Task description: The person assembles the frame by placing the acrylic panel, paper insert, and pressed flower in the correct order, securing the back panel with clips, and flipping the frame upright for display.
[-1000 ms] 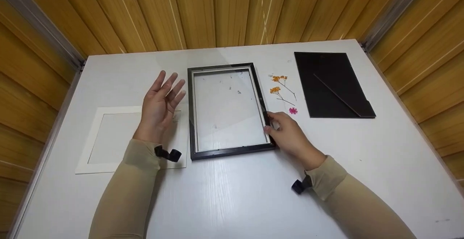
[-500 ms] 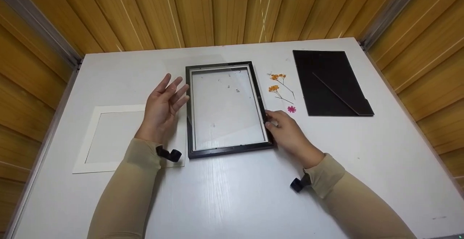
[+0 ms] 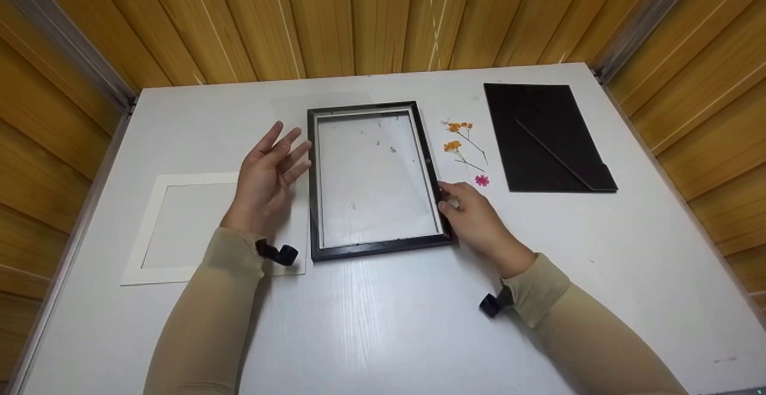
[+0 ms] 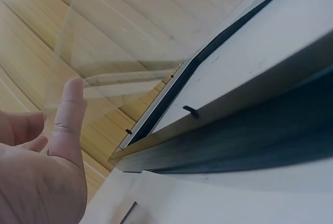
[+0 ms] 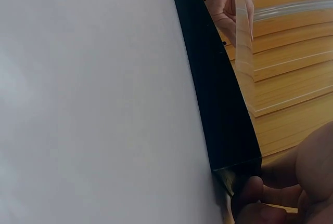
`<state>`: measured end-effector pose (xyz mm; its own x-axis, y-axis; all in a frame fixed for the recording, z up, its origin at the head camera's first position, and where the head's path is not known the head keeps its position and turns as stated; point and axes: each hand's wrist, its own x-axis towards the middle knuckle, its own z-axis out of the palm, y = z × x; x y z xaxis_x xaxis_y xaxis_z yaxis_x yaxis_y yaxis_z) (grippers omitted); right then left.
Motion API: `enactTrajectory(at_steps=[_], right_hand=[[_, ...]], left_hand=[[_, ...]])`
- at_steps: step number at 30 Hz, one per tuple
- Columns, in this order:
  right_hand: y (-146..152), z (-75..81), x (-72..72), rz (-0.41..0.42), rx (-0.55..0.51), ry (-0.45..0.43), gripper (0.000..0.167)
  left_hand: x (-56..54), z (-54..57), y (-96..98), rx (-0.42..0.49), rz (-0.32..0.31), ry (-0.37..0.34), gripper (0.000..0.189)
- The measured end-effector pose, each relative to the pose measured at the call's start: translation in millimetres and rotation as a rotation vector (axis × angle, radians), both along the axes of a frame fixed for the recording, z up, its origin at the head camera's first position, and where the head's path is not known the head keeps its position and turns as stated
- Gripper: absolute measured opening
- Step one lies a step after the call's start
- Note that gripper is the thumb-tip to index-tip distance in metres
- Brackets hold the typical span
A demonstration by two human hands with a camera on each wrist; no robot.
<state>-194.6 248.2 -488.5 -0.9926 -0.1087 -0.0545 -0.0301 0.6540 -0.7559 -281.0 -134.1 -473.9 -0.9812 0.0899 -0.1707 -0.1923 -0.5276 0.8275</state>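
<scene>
A black picture frame (image 3: 383, 248) with a pale inner lip lies face down in the middle of the white table. My right hand (image 3: 479, 221) grips its right side near the near corner, thumb on top; in the right wrist view the fingertips (image 5: 252, 190) pinch that corner. My left hand (image 3: 260, 185) is raised at the frame's left side, holding a clear sheet (image 4: 135, 31) by its edge between thumb and fingers. The sheet stands tilted over the frame and shows only faintly in the head view. Small dark tabs (image 4: 191, 111) stick out along the frame's inner edge.
A white mat board (image 3: 149, 227) lies at left, partly under my left forearm. Right of the frame are two orange dried flower sprigs (image 3: 461, 146) and a pink flower (image 3: 482, 180). Farther right rests a black backing board (image 3: 544, 143) with a stand leg. Wooden panels rise behind.
The left hand has shifted slightly right, closer to the frame's left side. The right hand keeps its grip on the frame; the whole head view has moved a little.
</scene>
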Motion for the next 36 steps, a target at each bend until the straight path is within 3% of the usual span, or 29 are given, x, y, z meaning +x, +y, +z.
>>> enactTrajectory(at_steps=[6,16,25,36], right_hand=[[-1,-0.6,0.4,-0.004,-0.007,-0.003,0.05],[0,0.0,0.2,0.001,-0.005,-0.003,0.05],[0,0.4,1.0,0.002,0.01,0.001,0.05],[0,-1.3,0.2,-0.002,0.017,0.003,0.05]], left_hand=[[1.0,0.6,-0.1,0.045,-0.009,-0.02,0.062],[3.5,-2.8,6.5,-0.029,-0.086,-0.016,0.058],[2.9,-3.9,5.6,0.002,-0.073,0.001,0.06],[4.1,-6.1,11.0,-0.08,-0.106,-0.013,0.058]])
